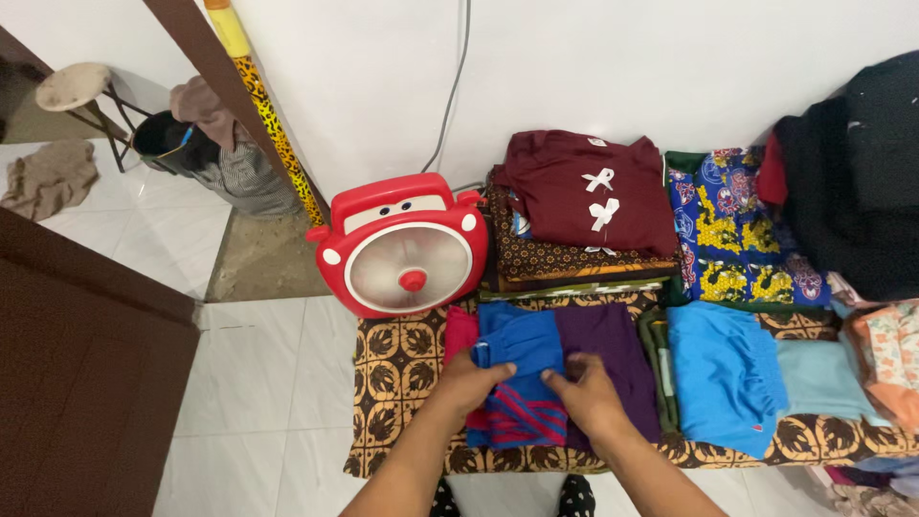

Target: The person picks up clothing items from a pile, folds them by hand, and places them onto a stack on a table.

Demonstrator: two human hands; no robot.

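My left hand (471,380) rests on a folded blue garment with red stripes (522,383), fingers curled over its upper left part. My right hand (589,393) presses on the same garment's right edge, where it lies over a folded purple cloth (608,335). Both lie on a brown patterned mat (397,369) on the floor. A pink-red cloth (459,330) peeks out to the left of the blue garment.
A red toy-like fan (402,244) stands at the mat's far left. Behind are folded stacks: a maroon shirt (589,191), a brown batik cloth (555,258), a blue-yellow print cloth (737,230). Blue shorts (723,369) lie right. Dark clothes (852,182) pile far right.
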